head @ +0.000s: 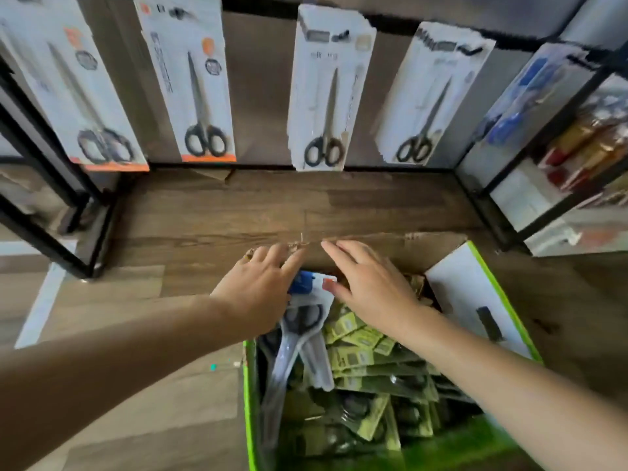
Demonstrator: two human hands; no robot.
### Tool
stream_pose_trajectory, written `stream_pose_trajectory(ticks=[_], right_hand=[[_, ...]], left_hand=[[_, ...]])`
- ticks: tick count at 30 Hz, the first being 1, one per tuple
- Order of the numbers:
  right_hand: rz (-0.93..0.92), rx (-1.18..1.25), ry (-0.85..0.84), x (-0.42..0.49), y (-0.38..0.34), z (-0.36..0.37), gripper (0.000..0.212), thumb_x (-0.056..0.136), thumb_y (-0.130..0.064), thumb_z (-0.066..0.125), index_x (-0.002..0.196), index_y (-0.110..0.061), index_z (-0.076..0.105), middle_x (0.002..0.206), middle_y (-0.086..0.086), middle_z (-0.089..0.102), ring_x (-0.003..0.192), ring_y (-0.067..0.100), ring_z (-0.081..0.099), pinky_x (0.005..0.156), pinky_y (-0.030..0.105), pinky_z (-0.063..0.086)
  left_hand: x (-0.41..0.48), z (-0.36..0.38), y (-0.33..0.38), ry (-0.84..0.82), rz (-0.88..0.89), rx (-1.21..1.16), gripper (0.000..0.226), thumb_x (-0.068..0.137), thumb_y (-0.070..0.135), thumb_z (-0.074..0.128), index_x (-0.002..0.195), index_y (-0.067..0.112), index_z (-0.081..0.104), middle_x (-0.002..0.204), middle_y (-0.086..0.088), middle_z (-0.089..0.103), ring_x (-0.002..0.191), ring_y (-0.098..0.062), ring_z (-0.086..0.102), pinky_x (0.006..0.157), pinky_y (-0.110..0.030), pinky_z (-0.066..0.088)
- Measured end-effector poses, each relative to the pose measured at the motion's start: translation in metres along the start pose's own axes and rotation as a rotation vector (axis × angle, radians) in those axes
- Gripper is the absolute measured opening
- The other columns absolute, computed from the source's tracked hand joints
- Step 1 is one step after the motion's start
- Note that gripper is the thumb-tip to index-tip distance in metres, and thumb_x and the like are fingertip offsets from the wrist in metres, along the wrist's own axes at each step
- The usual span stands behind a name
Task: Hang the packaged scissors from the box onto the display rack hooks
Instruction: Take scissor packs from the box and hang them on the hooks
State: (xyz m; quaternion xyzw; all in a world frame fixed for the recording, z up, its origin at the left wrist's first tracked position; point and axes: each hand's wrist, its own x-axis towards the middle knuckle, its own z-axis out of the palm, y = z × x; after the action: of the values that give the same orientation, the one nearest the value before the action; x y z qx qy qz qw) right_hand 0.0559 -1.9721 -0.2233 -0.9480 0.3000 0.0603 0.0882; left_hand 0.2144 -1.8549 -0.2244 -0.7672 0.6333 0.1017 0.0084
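An open green-edged box on the floor holds several packaged scissors in yellow-green cards. At its far end one clear pack of scissors with a blue and white header tilts upward between my hands. My left hand lies over the pack's left edge, fingers reaching to the brown cardboard flap, thumb hidden beneath the pack. My right hand is stretched flat over the box, its thumb touching the header. Above, the display rack carries several hanging packs of scissors.
A black metal shelf frame stands at the left. Another shelving unit with packaged goods stands at the right. A white flap with a green border sticks up on the box's right side. Wood-pattern floor lies between box and rack.
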Motion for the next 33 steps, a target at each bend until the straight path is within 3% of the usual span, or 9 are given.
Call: stream_pose_trajectory(ticks=[3,6,11,15,20,25,27,29,33], right_hand=[[0.052,0.021,-0.107,0.002,0.0,0.025,0.06,0.099,-0.052,0.042,0.149,-0.018,0.036,0.137,0.007,0.051,0.136,0.025,0.035,0.108,0.038,0.033],[0.138,0.071,-0.198,0.011,-0.001,0.041,0.061,0.096,-0.057,0.045,0.143,-0.017,0.041,0.124,0.01,0.054,0.116,0.029,0.051,0.095,0.039,0.043],[0.161,0.172,-0.302,0.025,-0.014,0.056,0.068,0.09,-0.057,0.057,0.143,-0.019,0.036,0.125,0.015,0.057,0.114,0.034,0.054,0.091,0.043,0.049],[0.196,0.168,-0.239,0.029,-0.027,0.068,0.064,0.091,-0.052,0.056,0.142,-0.021,0.033,0.126,0.01,0.062,0.115,0.035,0.055,0.088,0.042,0.05],[0.343,0.423,-0.239,0.027,-0.037,0.072,0.068,0.091,-0.039,0.064,0.145,-0.021,0.027,0.132,0.008,0.057,0.114,0.031,0.058,0.086,0.04,0.051],[0.473,0.5,-0.282,0.028,-0.049,0.07,0.092,0.087,-0.04,0.07,0.154,-0.017,0.011,0.137,0.009,0.052,0.116,0.03,0.056,0.084,0.037,0.049],[0.49,0.427,-0.29,0.025,-0.046,0.069,0.083,0.087,-0.042,0.069,0.15,-0.014,0.023,0.133,0.009,0.054,0.114,0.029,0.058,0.081,0.036,0.048],[0.499,0.386,-0.298,0.022,-0.039,0.068,0.06,0.088,-0.043,0.068,0.132,-0.011,0.044,0.122,0.008,0.06,0.104,0.027,0.061,0.075,0.035,0.05],[0.563,0.609,-0.345,0.017,-0.036,0.072,0.033,0.087,-0.036,0.071,0.103,-0.008,0.065,0.093,0.009,0.068,0.076,0.023,0.067,0.069,0.036,0.06]], left_hand=[[0.004,0.012,0.001,-0.107,0.021,0.082,0.04,0.097,0.026,0.048,0.136,0.019,0.042,0.138,-0.004,0.045,0.131,-0.024,0.038,0.104,-0.034,0.039],[0.002,0.02,0.002,-0.216,0.06,0.114,0.03,0.098,0.022,0.045,0.126,0.023,0.053,0.129,-0.003,0.051,0.126,-0.021,0.041,0.101,-0.032,0.038],[-0.007,0.032,0.008,-0.282,0.159,0.221,0.03,0.098,0.019,0.048,0.128,0.02,0.051,0.128,-0.002,0.052,0.122,-0.02,0.044,0.103,-0.032,0.04],[-0.011,0.035,0.006,-0.27,0.205,0.312,0.032,0.098,0.02,0.048,0.13,0.019,0.049,0.131,-0.002,0.051,0.124,-0.022,0.043,0.106,-0.033,0.038],[-0.011,0.037,0.005,-0.254,0.209,0.311,0.032,0.098,0.02,0.049,0.129,0.018,0.051,0.129,-0.003,0.051,0.122,-0.022,0.044,0.105,-0.034,0.039],[-0.012,0.039,0.003,-0.203,0.228,0.287,0.03,0.099,0.022,0.047,0.128,0.021,0.052,0.126,-0.001,0.052,0.121,-0.021,0.045,0.103,-0.032,0.04],[-0.012,0.04,0.002,-0.196,0.241,0.292,0.029,0.099,0.024,0.047,0.127,0.021,0.053,0.126,-0.002,0.052,0.12,-0.021,0.045,0.103,-0.033,0.04],[-0.011,0.041,0.001,-0.19,0.256,0.304,0.028,0.099,0.024,0.047,0.126,0.02,0.053,0.125,-0.002,0.053,0.119,-0.021,0.045,0.103,-0.033,0.04],[-0.011,0.041,0.0,-0.185,0.263,0.307,0.027,0.099,0.024,0.045,0.125,0.019,0.053,0.125,-0.004,0.054,0.118,-0.022,0.046,0.102,-0.034,0.041]])
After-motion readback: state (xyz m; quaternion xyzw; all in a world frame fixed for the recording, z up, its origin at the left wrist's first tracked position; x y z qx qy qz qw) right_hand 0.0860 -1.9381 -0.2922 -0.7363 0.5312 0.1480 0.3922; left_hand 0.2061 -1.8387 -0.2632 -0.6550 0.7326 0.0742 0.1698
